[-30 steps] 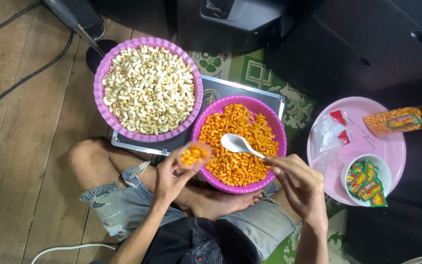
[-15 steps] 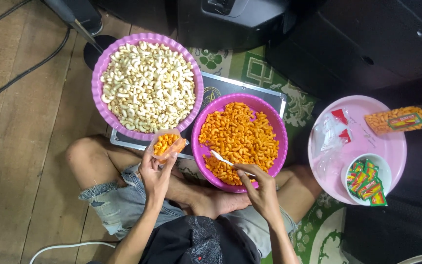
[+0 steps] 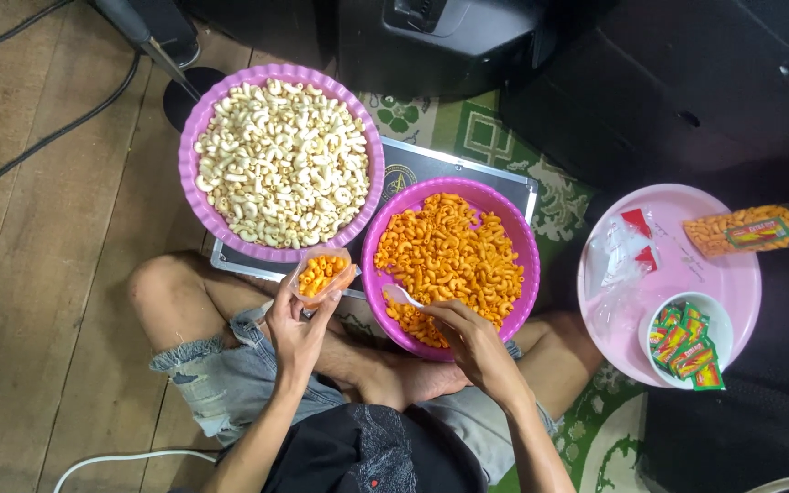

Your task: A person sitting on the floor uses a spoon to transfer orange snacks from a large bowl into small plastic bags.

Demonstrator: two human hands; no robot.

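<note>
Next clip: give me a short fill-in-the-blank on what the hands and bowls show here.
1. The left hand holds a small clear bag partly filled with ____ snacks.
2. The right hand holds a white ____ over the orange-filled bowl.
3. The bowl of pale snacks is ____ in colour.
4. The small white bowl of sachets sits on a ____ tray.

Missing words: orange; spoon; purple; pink

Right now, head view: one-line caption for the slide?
Left hand holds a small bag of orange snacks; right hand dips a white spoon into the orange-filled purple basin.
</note>
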